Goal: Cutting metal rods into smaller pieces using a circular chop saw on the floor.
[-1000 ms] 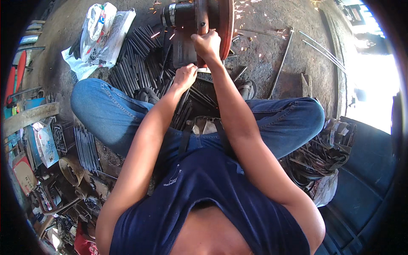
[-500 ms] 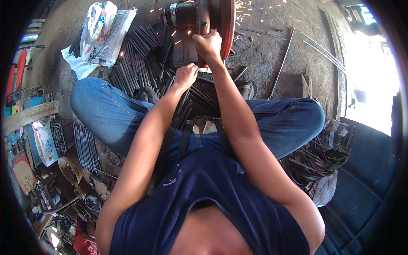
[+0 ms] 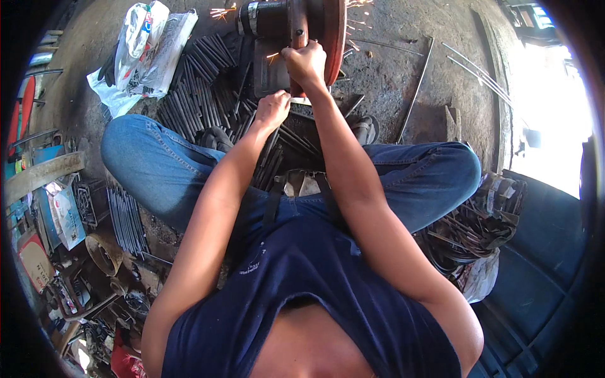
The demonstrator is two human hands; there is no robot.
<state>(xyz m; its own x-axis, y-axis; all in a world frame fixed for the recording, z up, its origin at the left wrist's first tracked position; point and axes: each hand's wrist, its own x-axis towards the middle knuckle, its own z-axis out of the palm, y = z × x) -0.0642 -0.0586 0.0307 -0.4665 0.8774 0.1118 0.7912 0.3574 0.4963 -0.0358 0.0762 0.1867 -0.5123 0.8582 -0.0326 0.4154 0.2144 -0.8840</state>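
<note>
Sparks [image 3: 222,12] have shifted since half a second ago: one cluster now sits at the top left beyond the dark metal cylinder [image 3: 268,19], with a short streak beside the right hand [image 3: 307,63]; whole view slid slightly left, hands roughly unchanged against the machine. Machine parts: cylinder is dark with a shiny ribbed band, a big round part [image 3: 336,44] has a dull red curved rim, flat base plate [image 3: 268,70] is grey and scuffed. Brown metal bar [image 3: 297,22] is smooth, worn, with one small dark hole, and runs alongside the round part. Right fingers are curled around that bar, below the hole; far side of the grip is hidden. Left hand [image 3: 273,110] is at the bar's near end, fingers bent and close together beside a small pale strip [image 3: 300,100]; can't tell if they pinch it or just touch. Bar's near end is just beyond the left fingertips, between both hands. Straight dark rods [image 3: 195,94] lie piled left of the base plate on rough, gritty floor [image 3: 391,79]. Crinkled white plastic bags [image 3: 142,50] lie beyond the pile; one long thin rod [image 3: 416,91] lies off to the right.
</note>
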